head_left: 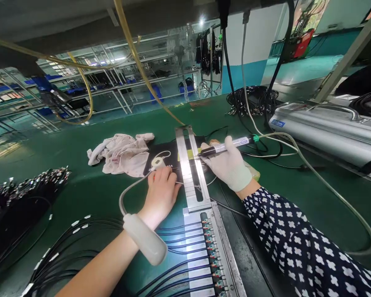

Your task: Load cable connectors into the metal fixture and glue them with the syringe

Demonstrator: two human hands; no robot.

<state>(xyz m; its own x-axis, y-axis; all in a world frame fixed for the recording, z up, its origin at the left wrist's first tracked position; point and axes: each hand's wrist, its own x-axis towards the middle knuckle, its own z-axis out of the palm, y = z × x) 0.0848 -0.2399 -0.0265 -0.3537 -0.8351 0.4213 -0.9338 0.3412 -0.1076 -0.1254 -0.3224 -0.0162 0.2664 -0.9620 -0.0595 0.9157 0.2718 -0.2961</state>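
Note:
My bare left hand [162, 187] is curled beside the front of a black box [146, 159], close to a small red part. Its fingertips are hidden, so what they hold cannot be made out. In a white glove, my right hand [228, 165] grips a corded soldering iron [225, 147] with a black front and a green cord end. The iron's front points left at a slotted metal bar [188, 169]. Below the bar, a metal fixture [200, 255] holds a row of black cable ends with small connectors. A white gooseneck lamp [145, 239] hangs over my left wrist.
A crumpled whitish cloth [123, 154] lies left of the box. Bundled black cables [77, 243] and a pile of cable ends [24, 194] occupy the left. A silver case [330, 132] stands right, near coiled cables [250, 99]. The iron's cord loops across the right side.

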